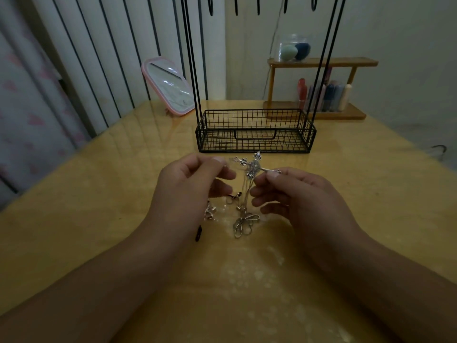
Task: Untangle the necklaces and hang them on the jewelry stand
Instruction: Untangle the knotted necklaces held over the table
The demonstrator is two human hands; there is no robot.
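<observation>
Necklaces (249,169) hang knotted just in front of the jewelry stand (256,131), my left hand (193,181) and right hand (294,194) each pinching a silver strand, held apart so the flower pendant (244,222) dangles and loosens the tangle.

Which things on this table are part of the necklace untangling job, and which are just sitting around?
Part of the job:
tangled necklaces, pinched by the left hand and right hand
flower pendant
jewelry stand with its wire basket base

Just lying about:
pink mirror
wooden shelf
makeup sponges in a clear jar
upright tubes
</observation>
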